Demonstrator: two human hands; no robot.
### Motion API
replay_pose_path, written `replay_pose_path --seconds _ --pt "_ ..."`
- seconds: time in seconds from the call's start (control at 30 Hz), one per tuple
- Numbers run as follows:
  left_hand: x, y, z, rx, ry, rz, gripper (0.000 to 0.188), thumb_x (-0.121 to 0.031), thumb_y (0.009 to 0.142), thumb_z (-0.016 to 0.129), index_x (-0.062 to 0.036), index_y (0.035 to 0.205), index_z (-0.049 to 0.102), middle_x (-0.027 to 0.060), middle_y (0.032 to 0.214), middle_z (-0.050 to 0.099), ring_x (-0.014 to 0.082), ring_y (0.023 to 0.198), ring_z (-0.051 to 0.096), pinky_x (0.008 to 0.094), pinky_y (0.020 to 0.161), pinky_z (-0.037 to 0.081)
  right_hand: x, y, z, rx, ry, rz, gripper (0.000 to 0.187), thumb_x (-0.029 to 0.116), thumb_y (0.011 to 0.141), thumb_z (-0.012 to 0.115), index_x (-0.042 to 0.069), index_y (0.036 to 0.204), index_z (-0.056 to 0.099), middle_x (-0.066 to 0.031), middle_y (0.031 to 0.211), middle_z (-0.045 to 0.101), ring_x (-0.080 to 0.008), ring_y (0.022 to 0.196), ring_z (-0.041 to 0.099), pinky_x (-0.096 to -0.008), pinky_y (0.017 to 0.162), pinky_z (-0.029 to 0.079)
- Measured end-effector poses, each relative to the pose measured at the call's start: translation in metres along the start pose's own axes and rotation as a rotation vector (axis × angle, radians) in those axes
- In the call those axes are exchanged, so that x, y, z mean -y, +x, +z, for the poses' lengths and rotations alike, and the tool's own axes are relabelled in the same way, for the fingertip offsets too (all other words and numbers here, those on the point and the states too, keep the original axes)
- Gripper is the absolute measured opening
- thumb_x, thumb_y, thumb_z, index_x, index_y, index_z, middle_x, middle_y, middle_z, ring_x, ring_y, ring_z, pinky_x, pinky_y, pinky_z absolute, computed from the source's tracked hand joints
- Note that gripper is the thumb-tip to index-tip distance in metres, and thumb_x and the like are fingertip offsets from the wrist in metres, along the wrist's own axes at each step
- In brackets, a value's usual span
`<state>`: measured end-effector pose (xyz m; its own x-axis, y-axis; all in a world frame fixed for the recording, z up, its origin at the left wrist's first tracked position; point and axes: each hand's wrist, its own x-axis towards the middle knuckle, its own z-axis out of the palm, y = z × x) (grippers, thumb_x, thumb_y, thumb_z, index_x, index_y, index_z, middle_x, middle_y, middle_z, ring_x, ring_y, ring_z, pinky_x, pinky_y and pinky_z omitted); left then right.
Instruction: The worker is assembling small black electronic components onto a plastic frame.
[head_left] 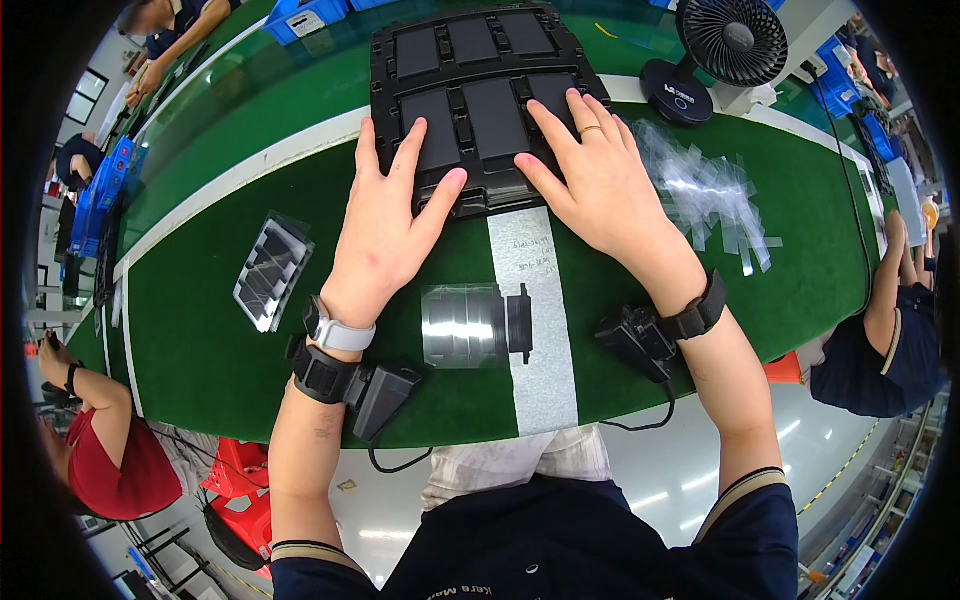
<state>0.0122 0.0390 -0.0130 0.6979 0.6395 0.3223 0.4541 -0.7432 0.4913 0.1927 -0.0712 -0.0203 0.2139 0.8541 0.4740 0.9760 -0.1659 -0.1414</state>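
A black moulded tray [487, 70] lies at the far middle of the work table, with dark flat rectangular panels [497, 118] in its compartments. At its near left corner is my left hand [388, 225], fingers spread and stretched forward. My right hand [603, 195] is spread over the tray's near right part, fingertips on or just above a panel. Both hands are open and grip nothing. Between my forearms lies a stack of clear film sheets [462, 326], beside a small black flat part [519, 323] on a pale strip [532, 260].
A small pack of dark, film-covered pieces [272, 272] lies left of my left hand. Loose clear film strips [705, 190] are heaped at the right. A black desk fan [735, 40] stands behind them. Blue bins [305, 18] line the back; other people sit at both sides.
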Motion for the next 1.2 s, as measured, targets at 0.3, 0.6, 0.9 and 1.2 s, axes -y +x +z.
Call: replay_pose_path --seconds 0.3,0.6,0.9,1.2 --pt "-0.001 0.0003 -0.0006 0.005 -0.008 -0.011 0.061 -0.04 0.085 0.057 -0.0023 0.131 0.042 0.0384 0.137 0.02 0.0487 0.124 0.034 0.0419 0.101 0.034 0.0 0.0 0.0 0.0 -0.011 -0.001 0.053 0.041 0.089 0.047 0.004 0.127 0.047 -0.0332 0.124 0.044 -0.0423 0.123 0.037 -0.0502 0.101 0.029" --pt "0.0 -0.0001 0.0001 0.008 0.007 -0.013 0.062 -0.041 0.086 0.056 -0.0021 0.131 0.042 0.0387 0.137 0.02 0.0489 0.126 0.031 0.0427 0.102 0.032 -0.0001 -0.0005 0.0005 -0.006 -0.017 -0.008 0.053 0.041 0.089 0.047 0.004 0.127 0.047 -0.0328 0.124 0.044 -0.0421 0.122 0.038 -0.05 0.101 0.029" --pt "-0.0001 0.0002 0.0 0.005 -0.014 -0.011 0.062 -0.04 0.085 0.057 -0.0016 0.131 0.042 0.0385 0.137 0.02 0.0488 0.125 0.031 0.0429 0.102 0.033 -0.0007 -0.0004 0.0018 -0.019 -0.02 -0.013 0.052 0.041 0.089 0.047 0.004 0.126 0.048 -0.0328 0.124 0.045 -0.0421 0.122 0.039 -0.0498 0.101 0.03" --pt "0.0007 -0.0003 0.0005 0.003 -0.005 -0.005 0.062 -0.041 0.085 0.057 -0.0018 0.131 0.042 0.0385 0.137 0.02 0.0489 0.125 0.031 0.0432 0.102 0.032 -0.0007 -0.0007 0.0018 -0.038 -0.035 -0.028 0.052 0.041 0.088 0.048 0.004 0.125 0.049 -0.0325 0.122 0.046 -0.0419 0.12 0.04 -0.049 0.099 0.031"
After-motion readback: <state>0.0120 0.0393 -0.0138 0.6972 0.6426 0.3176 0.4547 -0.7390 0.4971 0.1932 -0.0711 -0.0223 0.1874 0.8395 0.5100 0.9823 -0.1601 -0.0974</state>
